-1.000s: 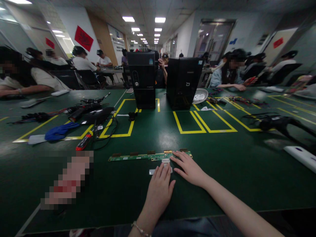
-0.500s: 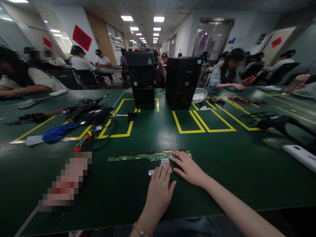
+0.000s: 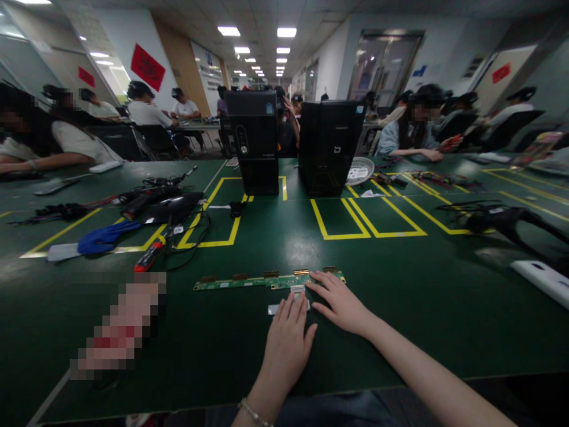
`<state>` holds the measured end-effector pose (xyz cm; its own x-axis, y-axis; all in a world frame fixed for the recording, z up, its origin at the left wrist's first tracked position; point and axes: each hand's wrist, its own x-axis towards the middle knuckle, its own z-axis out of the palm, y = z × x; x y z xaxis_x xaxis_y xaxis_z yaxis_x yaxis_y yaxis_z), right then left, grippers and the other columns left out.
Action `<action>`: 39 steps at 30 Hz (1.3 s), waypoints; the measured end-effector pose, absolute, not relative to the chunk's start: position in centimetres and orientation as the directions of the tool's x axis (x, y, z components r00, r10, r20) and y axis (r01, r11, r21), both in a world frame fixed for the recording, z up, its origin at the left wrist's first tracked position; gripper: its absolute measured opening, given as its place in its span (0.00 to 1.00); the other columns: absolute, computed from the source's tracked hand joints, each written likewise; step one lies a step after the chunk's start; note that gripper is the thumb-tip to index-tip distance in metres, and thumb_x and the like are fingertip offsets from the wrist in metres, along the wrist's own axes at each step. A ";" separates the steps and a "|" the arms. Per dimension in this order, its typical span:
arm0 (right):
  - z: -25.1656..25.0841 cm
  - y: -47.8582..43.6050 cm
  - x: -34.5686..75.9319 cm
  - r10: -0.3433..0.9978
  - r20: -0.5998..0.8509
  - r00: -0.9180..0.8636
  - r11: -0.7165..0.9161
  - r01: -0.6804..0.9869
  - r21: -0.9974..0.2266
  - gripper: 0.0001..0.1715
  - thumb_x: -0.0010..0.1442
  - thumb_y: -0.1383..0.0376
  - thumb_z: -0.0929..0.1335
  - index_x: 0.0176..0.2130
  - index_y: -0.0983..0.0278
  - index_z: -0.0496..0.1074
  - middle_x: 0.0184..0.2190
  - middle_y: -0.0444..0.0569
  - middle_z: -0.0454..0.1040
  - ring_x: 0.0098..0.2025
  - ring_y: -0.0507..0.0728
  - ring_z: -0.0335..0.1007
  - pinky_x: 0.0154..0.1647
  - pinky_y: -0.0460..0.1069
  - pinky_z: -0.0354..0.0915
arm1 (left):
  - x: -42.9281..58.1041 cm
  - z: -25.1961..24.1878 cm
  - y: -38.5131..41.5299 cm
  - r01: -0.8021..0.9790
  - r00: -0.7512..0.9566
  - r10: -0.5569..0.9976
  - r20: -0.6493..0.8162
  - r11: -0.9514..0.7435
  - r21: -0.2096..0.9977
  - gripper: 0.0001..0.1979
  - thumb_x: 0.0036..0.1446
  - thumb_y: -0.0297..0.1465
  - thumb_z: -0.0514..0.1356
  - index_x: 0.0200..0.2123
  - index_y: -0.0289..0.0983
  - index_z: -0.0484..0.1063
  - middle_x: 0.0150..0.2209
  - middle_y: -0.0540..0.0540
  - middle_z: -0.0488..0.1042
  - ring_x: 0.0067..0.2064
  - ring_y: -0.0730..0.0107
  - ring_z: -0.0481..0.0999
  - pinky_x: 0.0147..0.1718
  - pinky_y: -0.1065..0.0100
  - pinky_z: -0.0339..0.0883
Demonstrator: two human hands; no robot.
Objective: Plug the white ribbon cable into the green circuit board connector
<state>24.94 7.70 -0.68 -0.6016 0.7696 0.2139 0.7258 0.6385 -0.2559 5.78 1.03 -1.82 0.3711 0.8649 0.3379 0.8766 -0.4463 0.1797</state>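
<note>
A long, narrow green circuit board (image 3: 249,283) lies flat across the green table, with copper-coloured tabs along its far edge. My right hand (image 3: 340,302) rests open over the board's right part, its fingertips on the board. Just below the board, my left hand (image 3: 288,332) lies flat with fingers stretched out. Its fingertips cover part of a pale flat strip (image 3: 272,309) and reach a white ribbon connector (image 3: 297,289) at the board's near edge. Neither hand grips anything. What lies under the left fingers is hidden.
Two black computer towers (image 3: 255,142) stand at the back of the table (image 3: 213,362). On the left lie a blue glove (image 3: 104,237), a red-and-black handled tool (image 3: 149,256) and black cables (image 3: 189,237). A white power strip (image 3: 540,284) sits at the right. Several people work beyond.
</note>
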 end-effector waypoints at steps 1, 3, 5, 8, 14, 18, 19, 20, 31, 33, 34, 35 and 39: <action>-0.6 7.7 24.9 0.771 0.208 -0.602 0.637 0.727 -0.256 0.28 0.67 0.54 0.61 0.63 0.59 0.62 0.66 0.52 0.57 0.67 0.62 0.50 0.66 0.63 0.51 | 5.8 -1.8 1.0 0.878 0.367 0.866 0.340 -0.443 0.182 0.23 0.68 0.37 0.48 0.60 0.33 0.65 0.62 0.41 0.66 0.64 0.55 0.62 0.60 0.52 0.61; -0.6 7.7 24.9 0.773 0.194 -0.604 0.634 0.730 -0.255 0.28 0.67 0.54 0.61 0.63 0.59 0.62 0.66 0.52 0.57 0.67 0.62 0.50 0.66 0.63 0.51 | 5.8 -1.7 1.0 0.881 0.358 0.871 0.338 -0.435 0.187 0.23 0.67 0.37 0.49 0.60 0.33 0.66 0.62 0.41 0.66 0.64 0.55 0.62 0.60 0.52 0.61; -0.5 7.8 25.0 0.774 0.185 -0.606 0.633 0.730 -0.259 0.29 0.67 0.54 0.61 0.63 0.59 0.62 0.66 0.52 0.57 0.67 0.62 0.50 0.67 0.63 0.51 | 5.8 -1.6 1.0 0.884 0.349 0.876 0.333 -0.426 0.193 0.22 0.67 0.37 0.49 0.60 0.33 0.66 0.62 0.41 0.66 0.64 0.55 0.62 0.60 0.52 0.61; -0.5 7.8 25.0 0.774 0.179 -0.607 0.632 0.728 -0.265 0.29 0.67 0.54 0.61 0.64 0.59 0.61 0.66 0.51 0.56 0.68 0.62 0.49 0.67 0.63 0.50 | 5.8 -1.5 1.0 0.884 0.356 0.878 0.319 -0.427 0.190 0.22 0.67 0.36 0.50 0.60 0.32 0.65 0.63 0.41 0.66 0.64 0.55 0.62 0.60 0.52 0.61; -0.5 7.8 25.1 0.771 0.173 -0.613 0.636 0.723 -0.271 0.30 0.66 0.53 0.62 0.64 0.59 0.61 0.67 0.51 0.55 0.68 0.61 0.48 0.67 0.62 0.49 | 5.9 -1.6 0.9 0.893 0.351 0.881 0.316 -0.417 0.171 0.23 0.66 0.35 0.50 0.60 0.31 0.65 0.62 0.39 0.66 0.64 0.54 0.63 0.59 0.50 0.62; -0.4 7.8 25.2 0.768 0.166 -0.619 0.639 0.719 -0.272 0.30 0.66 0.53 0.62 0.64 0.59 0.61 0.67 0.51 0.55 0.68 0.61 0.47 0.68 0.62 0.49 | 6.2 -1.7 0.8 0.905 0.317 0.895 0.313 -0.385 0.183 0.23 0.66 0.36 0.50 0.60 0.31 0.64 0.62 0.39 0.66 0.64 0.54 0.63 0.59 0.51 0.63; -0.4 7.8 25.2 0.766 0.169 -0.621 0.641 0.716 -0.275 0.30 0.66 0.54 0.62 0.64 0.59 0.61 0.67 0.52 0.55 0.68 0.61 0.48 0.67 0.62 0.49 | 6.3 -1.7 0.8 0.906 0.318 0.896 0.308 -0.383 0.180 0.24 0.66 0.35 0.51 0.60 0.30 0.64 0.62 0.38 0.66 0.64 0.53 0.63 0.59 0.51 0.63; -0.4 7.8 25.2 0.763 0.174 -0.623 0.645 0.712 -0.278 0.30 0.66 0.54 0.62 0.64 0.59 0.61 0.67 0.52 0.55 0.68 0.61 0.48 0.67 0.62 0.49 | 6.4 -1.7 0.8 0.907 0.319 0.898 0.303 -0.382 0.178 0.24 0.66 0.35 0.51 0.61 0.30 0.64 0.62 0.37 0.66 0.64 0.53 0.63 0.59 0.51 0.63; -0.4 7.9 25.3 0.757 0.167 -0.632 0.650 0.704 -0.285 0.30 0.66 0.54 0.63 0.64 0.60 0.61 0.67 0.52 0.55 0.69 0.61 0.46 0.68 0.62 0.48 | 6.1 -0.6 1.2 0.897 0.336 0.912 0.236 -0.386 0.214 0.22 0.66 0.35 0.51 0.60 0.33 0.66 0.62 0.40 0.66 0.64 0.54 0.63 0.59 0.52 0.62; -0.3 7.8 25.3 0.758 0.168 -0.630 0.649 0.704 -0.289 0.30 0.66 0.54 0.63 0.64 0.59 0.61 0.67 0.52 0.55 0.69 0.61 0.47 0.68 0.62 0.49 | 5.9 -0.2 1.4 0.893 0.349 0.914 0.207 -0.391 0.222 0.22 0.65 0.35 0.52 0.60 0.33 0.66 0.62 0.39 0.66 0.64 0.54 0.63 0.59 0.52 0.62; -0.3 7.8 25.2 0.759 0.168 -0.628 0.648 0.705 -0.289 0.30 0.66 0.54 0.63 0.64 0.59 0.61 0.67 0.52 0.55 0.69 0.61 0.47 0.68 0.62 0.48 | 5.8 0.0 1.5 0.891 0.355 0.915 0.191 -0.393 0.228 0.22 0.65 0.34 0.52 0.60 0.33 0.66 0.62 0.39 0.66 0.64 0.54 0.63 0.60 0.52 0.61; -0.3 7.8 25.2 0.761 0.169 -0.626 0.646 0.707 -0.288 0.30 0.66 0.54 0.62 0.64 0.59 0.61 0.67 0.52 0.55 0.69 0.61 0.47 0.68 0.62 0.48 | 5.6 0.2 1.7 0.887 0.364 0.915 0.176 -0.398 0.234 0.21 0.65 0.34 0.52 0.59 0.33 0.66 0.62 0.39 0.66 0.64 0.55 0.63 0.60 0.52 0.61; -0.3 7.6 25.1 0.768 0.179 -0.615 0.639 0.715 -0.284 0.30 0.66 0.54 0.62 0.64 0.59 0.61 0.67 0.52 0.55 0.69 0.61 0.46 0.68 0.63 0.48 | 4.8 0.7 2.1 0.858 0.418 0.892 0.172 -0.450 0.246 0.20 0.66 0.33 0.51 0.59 0.35 0.66 0.61 0.41 0.68 0.63 0.58 0.64 0.61 0.52 0.60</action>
